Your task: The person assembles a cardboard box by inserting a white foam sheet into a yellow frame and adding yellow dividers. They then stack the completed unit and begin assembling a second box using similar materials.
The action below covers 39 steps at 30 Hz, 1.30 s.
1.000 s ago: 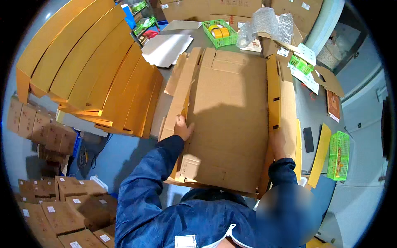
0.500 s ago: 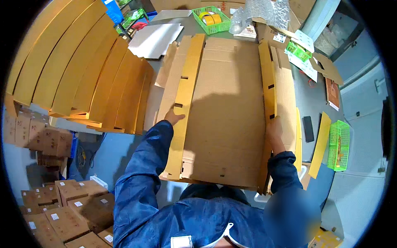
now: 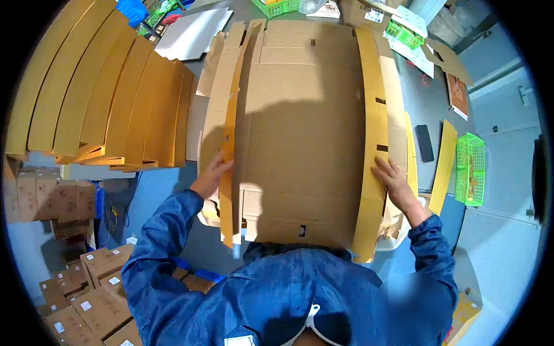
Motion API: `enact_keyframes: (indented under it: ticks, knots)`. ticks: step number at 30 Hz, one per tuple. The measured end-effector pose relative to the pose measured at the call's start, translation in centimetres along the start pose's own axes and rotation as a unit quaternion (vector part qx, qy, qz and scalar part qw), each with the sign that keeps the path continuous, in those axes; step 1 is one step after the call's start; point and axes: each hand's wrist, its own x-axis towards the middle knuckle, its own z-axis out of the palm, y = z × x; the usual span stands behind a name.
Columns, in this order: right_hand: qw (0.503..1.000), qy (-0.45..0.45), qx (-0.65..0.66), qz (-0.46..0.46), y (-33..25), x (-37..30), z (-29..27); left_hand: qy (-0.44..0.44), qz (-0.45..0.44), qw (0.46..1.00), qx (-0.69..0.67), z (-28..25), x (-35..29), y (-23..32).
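Note:
A large cardboard sheet [image 3: 300, 132] lies before me, brown inside, with long yellow-faced side flaps. My left hand [image 3: 212, 176] presses its fingers against the outer face of the left flap [image 3: 229, 121], which stands nearly upright. My right hand [image 3: 399, 185] has its fingers spread on the yellow face of the right flap [image 3: 370, 179], just below a dark slot. That flap leans inward over the sheet's right edge. Both hands' fingers are extended, and neither is wrapped round the board. Slots and small cutouts show along the flaps and in the sheet's near end.
Folded yellow cartons [image 3: 115, 98] stand in a row at left. On the grey table [image 3: 435, 109] lie a dark phone [image 3: 425, 143], a yellow strip [image 3: 444, 167] and a green basket [image 3: 470, 170]. White boards [image 3: 193, 34] lie at the far left; closed brown boxes [image 3: 95, 305] are stacked below.
The left flap has gone from leaning inward to nearly upright, with my left hand now at its outer side. The right flap shows more yellow face. The sheet sits nearer my body.

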Motion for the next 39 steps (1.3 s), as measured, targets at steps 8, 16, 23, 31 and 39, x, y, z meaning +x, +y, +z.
enact_keyframes:
  ticks: [8, 16, 23, 31, 39]
  knots:
    - [0.94, -0.084, -0.309, -0.121, 0.0, -3.6, 3.4, -0.279, 0.067, 0.906, 0.312, 0.8, -4.1, 3.8]
    - [0.963, -0.153, -0.134, -0.177, 0.0, -0.7, 2.6, -0.191, 0.247, 0.884, 0.348, 0.8, -3.6, 1.5]
    - [0.974, -0.139, -0.113, -0.139, -1.5, 0.3, 3.6, -0.206, 0.223, 0.881, 0.363, 1.9, -4.3, 1.9]
    - [0.978, -0.084, -0.099, -0.161, -2.4, 0.8, 3.6, -0.222, 0.274, 0.892, 0.282, -1.3, -3.1, 2.4]
    - [0.998, 0.004, -0.067, 0.0, -5.6, 2.4, 7.0, -0.072, 0.085, 0.979, 0.17, 4.8, 5.1, 10.3]
